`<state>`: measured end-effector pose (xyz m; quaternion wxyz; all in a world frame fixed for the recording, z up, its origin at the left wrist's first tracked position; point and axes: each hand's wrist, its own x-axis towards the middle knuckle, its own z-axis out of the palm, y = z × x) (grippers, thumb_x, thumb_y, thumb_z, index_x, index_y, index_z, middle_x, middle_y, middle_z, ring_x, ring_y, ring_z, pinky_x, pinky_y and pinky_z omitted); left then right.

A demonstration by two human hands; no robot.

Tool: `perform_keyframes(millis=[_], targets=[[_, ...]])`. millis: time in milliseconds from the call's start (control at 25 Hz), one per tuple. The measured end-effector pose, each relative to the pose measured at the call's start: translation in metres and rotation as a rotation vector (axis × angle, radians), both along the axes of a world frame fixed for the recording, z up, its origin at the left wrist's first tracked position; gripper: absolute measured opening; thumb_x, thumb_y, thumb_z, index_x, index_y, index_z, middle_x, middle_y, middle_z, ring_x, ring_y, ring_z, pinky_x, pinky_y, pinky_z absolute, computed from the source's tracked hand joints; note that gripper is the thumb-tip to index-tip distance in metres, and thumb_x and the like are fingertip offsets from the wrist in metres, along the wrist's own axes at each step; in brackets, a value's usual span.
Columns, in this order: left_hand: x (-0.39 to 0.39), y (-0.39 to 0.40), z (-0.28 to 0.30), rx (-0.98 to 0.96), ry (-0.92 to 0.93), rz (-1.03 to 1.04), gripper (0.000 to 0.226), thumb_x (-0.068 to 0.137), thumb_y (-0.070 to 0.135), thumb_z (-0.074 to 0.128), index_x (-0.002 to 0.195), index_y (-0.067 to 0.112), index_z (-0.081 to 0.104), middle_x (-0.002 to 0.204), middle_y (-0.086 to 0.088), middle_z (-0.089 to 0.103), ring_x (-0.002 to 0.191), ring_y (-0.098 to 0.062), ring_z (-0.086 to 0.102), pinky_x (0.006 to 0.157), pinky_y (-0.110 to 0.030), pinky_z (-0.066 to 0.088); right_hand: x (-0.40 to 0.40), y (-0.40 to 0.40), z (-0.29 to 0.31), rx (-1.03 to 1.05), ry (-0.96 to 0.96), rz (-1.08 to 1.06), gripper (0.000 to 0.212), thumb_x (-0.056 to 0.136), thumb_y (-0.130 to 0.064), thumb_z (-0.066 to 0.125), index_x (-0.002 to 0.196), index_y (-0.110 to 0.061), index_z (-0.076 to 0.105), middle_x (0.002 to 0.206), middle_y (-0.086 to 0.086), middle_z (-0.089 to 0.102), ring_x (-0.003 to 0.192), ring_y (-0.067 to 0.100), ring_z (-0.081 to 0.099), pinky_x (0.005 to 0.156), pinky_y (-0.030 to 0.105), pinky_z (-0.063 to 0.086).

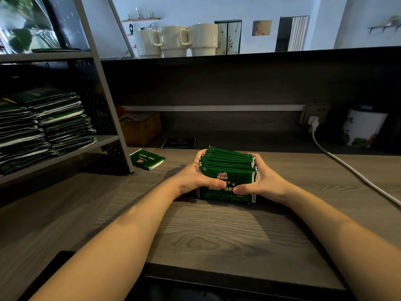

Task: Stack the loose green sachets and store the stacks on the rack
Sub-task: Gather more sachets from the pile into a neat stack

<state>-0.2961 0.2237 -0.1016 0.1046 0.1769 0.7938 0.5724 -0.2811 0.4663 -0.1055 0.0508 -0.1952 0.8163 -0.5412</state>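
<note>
Sachets [227, 170] are sitting bunched between my left hand [195, 179] and right hand [263, 181], fingers pressing both sides. I'm judging them light, slick and prone to fanning, so I'm squeezing the ends, thumbs bracing the front.

A bundle of green foil sachets [227, 170] is standing on edge at the middle of the grey wood-grain desk [217, 235], pressed between the left hand [195, 177] and right hand [264, 179]. A single green sachet [147, 159] is lying to its left, near the grey metal rack [104, 88] at the desk's left edge, whose shelf is carrying stacked green sachets [43, 127].
</note>
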Motion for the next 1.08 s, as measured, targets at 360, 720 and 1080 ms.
perform_keyframes(millis=[360,720,1080], targets=[[0.003,0.005,-0.003,0.005,-0.005,0.006,0.094,0.060,0.010,0.093,0.137,0.018,0.040,0.127,-0.001,0.065,0.115,-0.010,0.065,0.096,-0.023,0.053,0.009,-0.002,0.002,0.012,-0.008,-0.012,0.103,0.054,-0.031,0.094,0.139,-0.029,0.035,0.128,-0.010,0.060,0.118,0.002,0.059,0.100,0.025,0.048],[-0.002,-0.032,0.010,-0.104,0.137,0.593,0.073,0.090,0.071,0.043,0.147,0.025,0.042,0.143,0.005,0.049,0.130,-0.017,0.044,0.109,-0.040,0.035,0.012,-0.009,0.000,-0.032,0.009,-0.078,0.083,0.071,-0.009,0.086,0.136,-0.023,0.036,0.122,-0.010,0.061,0.100,-0.012,0.062,0.077,0.005,0.048],[-0.022,-0.077,-0.007,-0.798,0.205,0.647,0.048,0.100,0.047,0.050,0.131,0.012,0.061,0.136,-0.009,0.058,0.121,-0.025,0.054,0.098,-0.038,0.046,0.001,0.003,0.005,-0.065,-0.017,-0.166,0.080,0.070,-0.014,0.087,0.132,-0.025,0.038,0.119,-0.009,0.062,0.107,0.001,0.060,0.078,0.015,0.048]])
